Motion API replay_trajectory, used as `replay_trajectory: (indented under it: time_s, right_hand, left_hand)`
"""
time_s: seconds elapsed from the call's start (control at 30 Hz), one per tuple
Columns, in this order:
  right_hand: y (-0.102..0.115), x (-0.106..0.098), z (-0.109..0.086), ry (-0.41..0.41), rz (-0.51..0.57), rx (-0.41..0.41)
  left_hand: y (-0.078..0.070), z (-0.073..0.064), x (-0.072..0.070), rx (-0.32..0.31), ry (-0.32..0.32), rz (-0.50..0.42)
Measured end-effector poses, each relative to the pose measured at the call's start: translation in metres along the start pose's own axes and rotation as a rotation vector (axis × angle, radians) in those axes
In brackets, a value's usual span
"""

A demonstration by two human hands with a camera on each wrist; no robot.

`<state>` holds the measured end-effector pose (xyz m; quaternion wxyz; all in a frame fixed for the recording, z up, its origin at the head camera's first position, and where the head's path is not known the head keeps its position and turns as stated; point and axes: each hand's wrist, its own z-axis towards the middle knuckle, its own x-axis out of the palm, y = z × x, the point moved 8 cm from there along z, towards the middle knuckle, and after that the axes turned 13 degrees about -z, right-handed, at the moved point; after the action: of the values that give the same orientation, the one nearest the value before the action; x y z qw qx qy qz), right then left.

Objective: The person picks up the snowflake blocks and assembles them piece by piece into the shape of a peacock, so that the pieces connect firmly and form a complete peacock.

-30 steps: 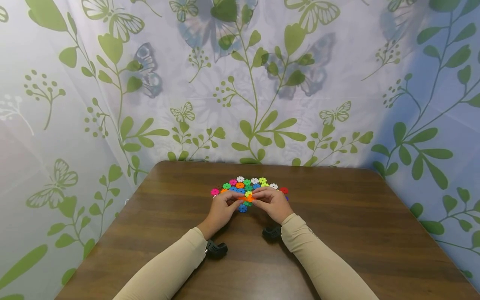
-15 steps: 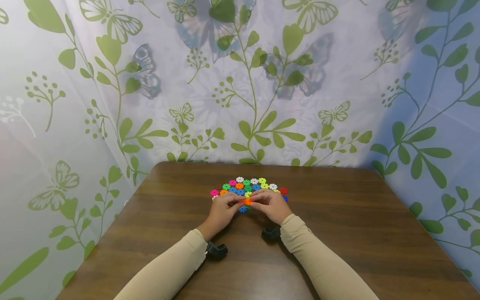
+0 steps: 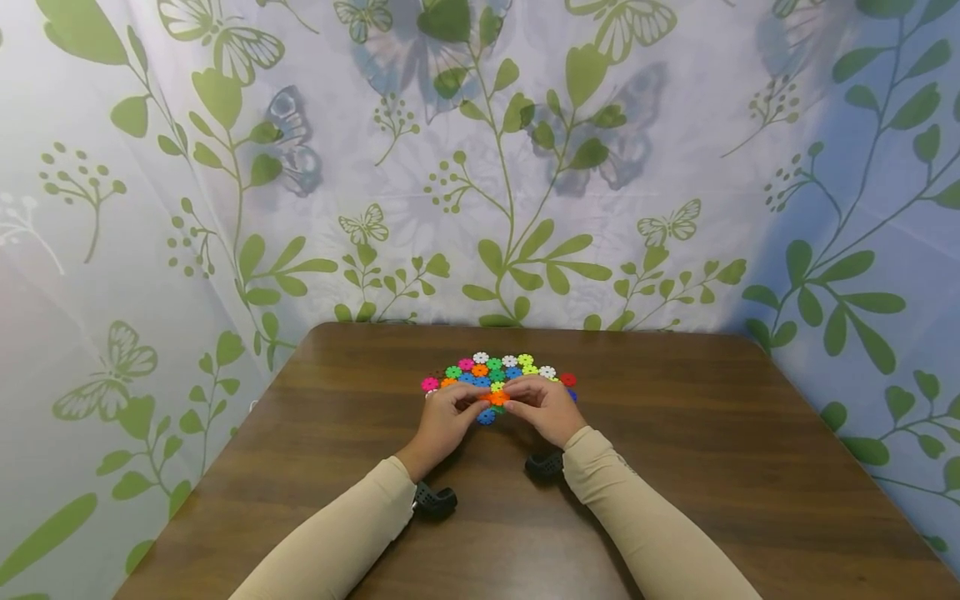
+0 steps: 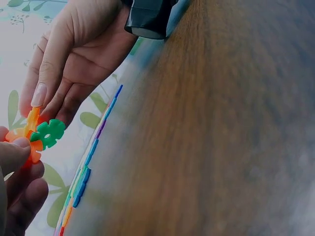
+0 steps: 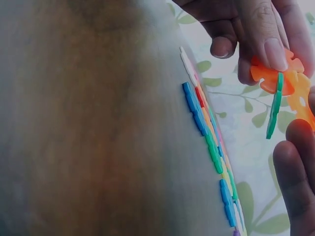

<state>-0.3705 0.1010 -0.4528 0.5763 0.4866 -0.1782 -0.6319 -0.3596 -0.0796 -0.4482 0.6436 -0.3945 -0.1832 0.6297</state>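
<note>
Over the wooden table, my left hand (image 3: pixel 446 415) and right hand (image 3: pixel 551 412) meet at a small joined cluster of flower-shaped plastic discs. Left thumb and fingers pinch an orange disc (image 5: pixel 263 73). With its thumb and fingers, the right hand grips a lighter yellow-orange disc (image 5: pixel 298 88) slotted to it. A green disc (image 4: pixel 51 132) sticks out from the cluster toward the wrist cameras. Beneath and beyond the hands lie loose flower discs (image 3: pixel 480 371) in many colours, partly hidden by the fingers. A blue disc (image 3: pixel 487 417) lies nearest me.
The brown table (image 3: pixel 675 467) reaches back to a cloth backdrop (image 3: pixel 480 275) printed with leaves and butterflies. A black wrist camera (image 3: pixel 435 502) hangs under the left sleeve, and another (image 3: pixel 543 467) under the right. A red disc (image 3: pixel 568 380) lies at the right end of the spread.
The orange disc and both hands dipped slightly half a second ago and are now back near their earlier place. Both hands keep their hold; the loose discs lie as before.
</note>
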Motion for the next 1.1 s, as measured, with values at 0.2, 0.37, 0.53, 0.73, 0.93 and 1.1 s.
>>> replay_trajectory:
  time_s: [0.2, 0.37, 0.53, 0.73, 0.93, 1.1]
  right_hand:
    - [-0.006, -0.004, 0.0, -0.01, 0.007, 0.023]
    - [-0.011, -0.018, -0.001, -0.07, -0.046, 0.011]
    - [-0.021, -0.044, -0.003, -0.197, -0.148, 0.107]
    - [-0.043, -0.077, -0.011, -0.278, -0.347, 0.299]
    - [-0.059, -0.087, -0.016, -0.154, -0.449, 0.38]
    - [-0.061, -0.086, -0.018, -0.084, -0.492, 0.376]
  left_hand:
    - [0.004, 0.0, -0.001, -0.043, -0.011, -0.024]
    - [0.007, 0.0, -0.003, -0.058, -0.037, -0.03]
    - [0.009, -0.001, -0.005, -0.089, -0.069, -0.028]
    - [0.01, -0.001, -0.008, -0.09, -0.099, -0.006]
    - [0.013, 0.0, -0.01, -0.126, -0.107, -0.017]
    - [0.014, -0.002, -0.01, -0.163, -0.11, -0.022]
